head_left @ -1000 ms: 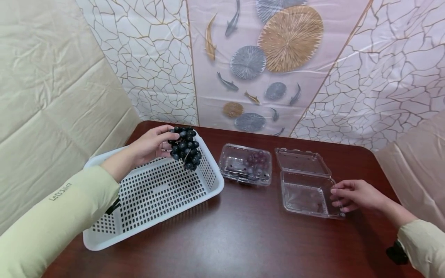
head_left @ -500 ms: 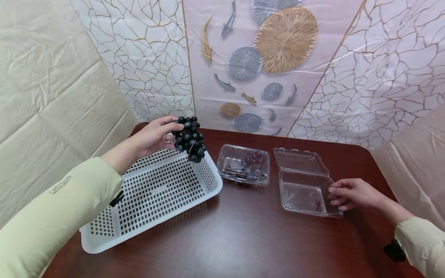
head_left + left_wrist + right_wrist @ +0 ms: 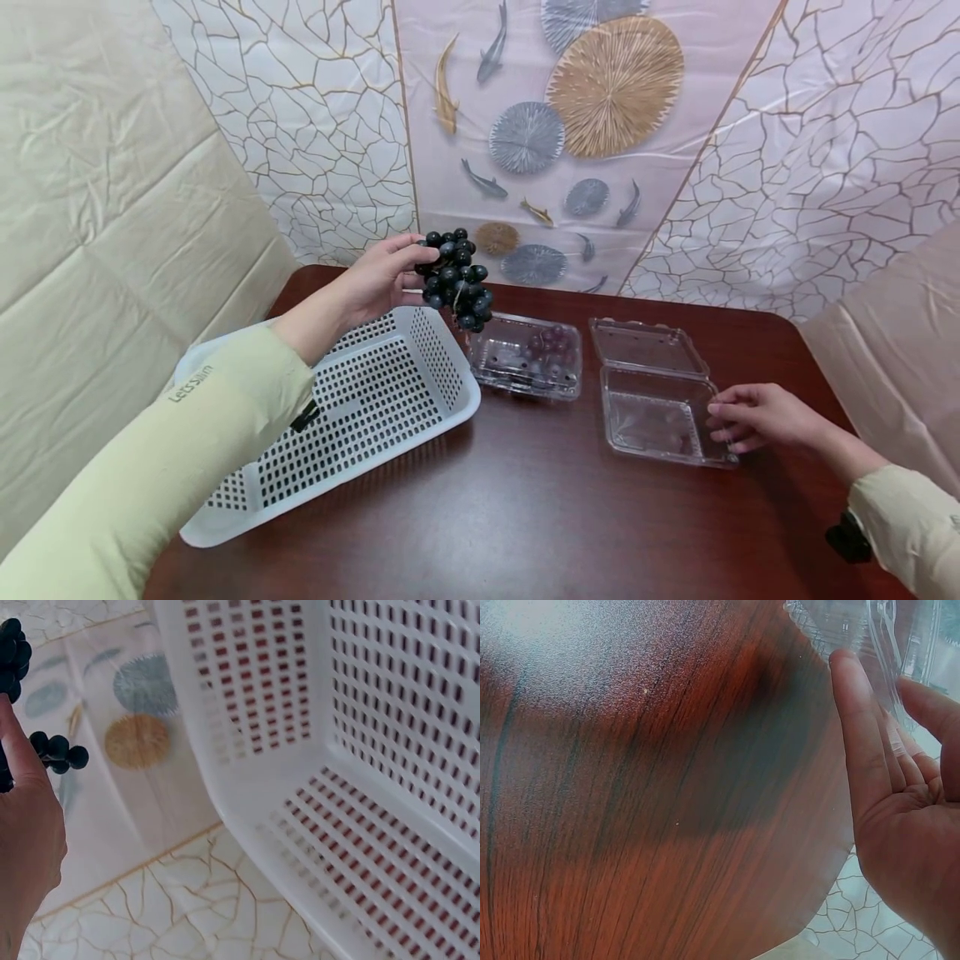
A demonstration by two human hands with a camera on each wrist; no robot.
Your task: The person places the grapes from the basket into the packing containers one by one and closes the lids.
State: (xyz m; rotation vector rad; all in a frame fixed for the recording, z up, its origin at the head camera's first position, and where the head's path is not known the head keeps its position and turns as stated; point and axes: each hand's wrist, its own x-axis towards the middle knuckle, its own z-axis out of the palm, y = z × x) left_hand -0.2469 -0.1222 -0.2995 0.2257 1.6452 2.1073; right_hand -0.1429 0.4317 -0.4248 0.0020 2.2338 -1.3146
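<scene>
My left hand (image 3: 381, 279) holds a bunch of dark grapes (image 3: 456, 283) in the air, above the far right corner of the white perforated basket (image 3: 367, 454). Thumb and fingers grip the bunch at its upper left, and it hangs down toward the right. In the left wrist view the hand (image 3: 30, 832) and part of the grapes (image 3: 56, 750) show at the left edge. My right hand (image 3: 761, 418) pinches the right side of a clear plastic clamshell (image 3: 652, 417), whose lid lies back. In the right wrist view, finger and thumb stand on either side of the clamshell wall (image 3: 881, 652).
A closed clear clamshell (image 3: 525, 358) with reddish grapes inside stands between the basket and the other clamshell. Everything rests on a dark red wooden table (image 3: 510, 517). Patterned cloth walls (image 3: 330, 125) enclose the table's back and sides.
The left hand has lifted the grapes and carried them to the right, from over the basket toward the closed clamshell. The right hand stays at the clamshell's side.
</scene>
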